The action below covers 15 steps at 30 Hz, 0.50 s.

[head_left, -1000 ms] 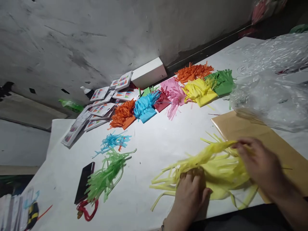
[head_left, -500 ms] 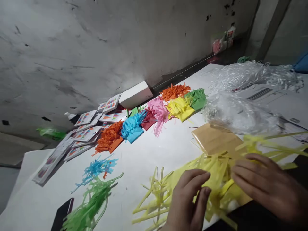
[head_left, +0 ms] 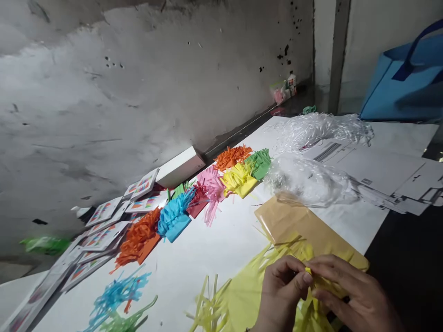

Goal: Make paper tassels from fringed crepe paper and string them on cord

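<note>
Yellow fringed tissue paper (head_left: 242,290) lies across the lower middle of the table, its strips spread at both ends. Above it, my left hand (head_left: 285,288) pinches a small twisted bit of the yellow paper between thumb and forefinger. My right hand (head_left: 346,288) meets it from the right, its fingertips closed on the same yellow bit. The lower strips are partly hidden by both hands. A brown envelope-like packet (head_left: 294,216) lies just behind the hands, under some yellow strips.
Folded fringed papers in orange (head_left: 140,240), blue (head_left: 175,221), pink (head_left: 212,189) and other colours line the table's middle. Printed packs (head_left: 105,235) are at left. A white box (head_left: 180,166), clear plastic bundle (head_left: 311,180) and blue bag (head_left: 398,87) stand farther back.
My hands have come together, the right one moving left, and now pinch the yellow paper. The view has shifted, showing more of the blue bag and less of the green strips.
</note>
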Available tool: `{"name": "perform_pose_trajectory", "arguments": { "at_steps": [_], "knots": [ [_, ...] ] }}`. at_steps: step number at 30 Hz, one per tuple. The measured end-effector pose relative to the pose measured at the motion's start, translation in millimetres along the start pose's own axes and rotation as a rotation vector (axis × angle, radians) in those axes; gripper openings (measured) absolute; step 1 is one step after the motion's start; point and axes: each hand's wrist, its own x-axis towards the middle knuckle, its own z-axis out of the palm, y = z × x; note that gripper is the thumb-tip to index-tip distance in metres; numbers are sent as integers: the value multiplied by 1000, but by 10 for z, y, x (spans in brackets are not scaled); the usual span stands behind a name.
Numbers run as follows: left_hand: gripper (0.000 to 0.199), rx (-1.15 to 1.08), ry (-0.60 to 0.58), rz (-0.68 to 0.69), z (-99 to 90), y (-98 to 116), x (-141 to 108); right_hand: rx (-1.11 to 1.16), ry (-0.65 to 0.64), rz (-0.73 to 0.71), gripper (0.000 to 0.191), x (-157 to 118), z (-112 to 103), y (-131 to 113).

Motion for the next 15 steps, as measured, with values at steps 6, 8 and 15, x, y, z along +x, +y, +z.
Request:
{"name": "perform_pose_trajectory", "arguments": {
  "at_steps": [6,8,15],
  "knots": [
    [39,409,-16,213,37,-51,162,-145,64,-79,19,-95,-66,183],
    [26,662,-15,473,53,-16,210,-203,116,-50,17,-78,-98,218],
    [42,655,-162,299,92,14,495,84,-128,425,34,-63,-117,368]
  ]
}}
